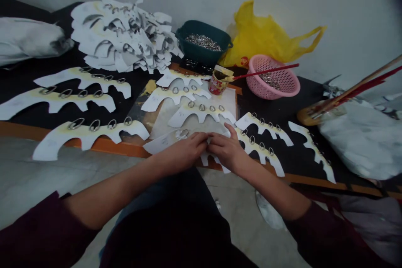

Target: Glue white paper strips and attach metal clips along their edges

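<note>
My left hand (185, 148) and my right hand (228, 148) meet fingertip to fingertip over a white scalloped cut-out piece (163, 140) lying at the near edge of the low black board (282, 113). Both hands have their fingers curled and pressed down on this piece, near a metal ring (184, 133) on it. Similar white pieces with rows of metal rings and yellow glue (197, 111) lie just beyond my hands. A small open glue tin (217, 83) with a red-handled brush (266, 71) stands behind them.
A heap of white cut-outs (122, 35) sits at the back left. A dark green basket (204, 44) and a pink basket (273, 77) hold metal rings, with a yellow plastic bag (266, 33) behind. More ringed pieces lie left (88, 132) and right (262, 142). Sticks (351, 90) rest at right.
</note>
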A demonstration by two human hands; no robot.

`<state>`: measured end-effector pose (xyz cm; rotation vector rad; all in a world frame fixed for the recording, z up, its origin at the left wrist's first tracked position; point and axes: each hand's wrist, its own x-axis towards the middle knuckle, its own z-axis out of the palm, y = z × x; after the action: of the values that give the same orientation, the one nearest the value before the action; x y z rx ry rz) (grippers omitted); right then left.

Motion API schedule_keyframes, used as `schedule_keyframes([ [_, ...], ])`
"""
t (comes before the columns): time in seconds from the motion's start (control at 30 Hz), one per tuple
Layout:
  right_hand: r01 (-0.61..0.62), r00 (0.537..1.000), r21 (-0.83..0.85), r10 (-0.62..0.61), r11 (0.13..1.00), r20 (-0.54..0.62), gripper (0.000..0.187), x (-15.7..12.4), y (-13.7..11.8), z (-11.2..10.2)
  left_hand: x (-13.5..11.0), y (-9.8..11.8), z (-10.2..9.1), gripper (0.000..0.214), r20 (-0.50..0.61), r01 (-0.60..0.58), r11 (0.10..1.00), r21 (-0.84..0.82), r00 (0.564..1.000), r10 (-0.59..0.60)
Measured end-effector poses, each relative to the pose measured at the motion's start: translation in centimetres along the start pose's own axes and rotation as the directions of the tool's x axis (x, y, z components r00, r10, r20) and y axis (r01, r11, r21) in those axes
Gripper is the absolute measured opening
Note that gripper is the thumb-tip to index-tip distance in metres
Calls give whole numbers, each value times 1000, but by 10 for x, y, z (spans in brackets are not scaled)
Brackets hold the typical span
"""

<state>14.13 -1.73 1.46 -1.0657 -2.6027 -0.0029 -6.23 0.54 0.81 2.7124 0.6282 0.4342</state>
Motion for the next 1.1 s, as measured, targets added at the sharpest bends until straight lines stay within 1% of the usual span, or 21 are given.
schedule_keyframes([
  [0.2,18,996,47,-22,999,84,25,-5,3,-11,1,3,-6,17,-4,7,1000,6,1000,-7],
  [0.3,0,994,86,-9,996,110,26,-7,2,-16,2,3,-4,15,-8,-3,1000,28,1000,3],
  [0.37,-18,993,102,6,995,116,26,-9,1,-17,2,3,0,17,-45,24,999,44,999,-22],
  [0.47,-34,992,111,20,993,127,25,-12,0,-18,4,6,5,16,-110,100,992,72,990,-92],
  [0.57,-49,988,134,29,990,150,27,-13,-1,-19,5,11,6,15,-121,141,983,117,984,-127],
  [0.63,-96,984,174,68,980,162,27,-13,-2,-21,6,13,6,14,-115,151,980,131,984,-137],
  [0.77,-280,950,256,230,925,209,22,-11,-6,-23,6,14,5,12,-91,151,978,143,986,-139],
  [0.83,-311,944,246,269,918,192,21,-10,-8,-21,6,14,6,12,-84,151,977,148,987,-140],
  [0.9,-262,961,204,237,943,141,21,-10,-9,-20,6,13,7,14,-88,141,978,153,988,-129],
  [0.97,-182,980,147,167,972,106,21,-12,-10,-18,6,12,7,14,-88,123,981,147,990,-111],
  [1.03,-119,989,88,111,989,97,21,-14,-11,-18,4,10,8,13,-89,110,985,133,991,-98],
  [1.1,-89,993,35,86,995,86,20,-16,-12,-18,2,10,9,12,-105,94,989,119,991,-81],
])
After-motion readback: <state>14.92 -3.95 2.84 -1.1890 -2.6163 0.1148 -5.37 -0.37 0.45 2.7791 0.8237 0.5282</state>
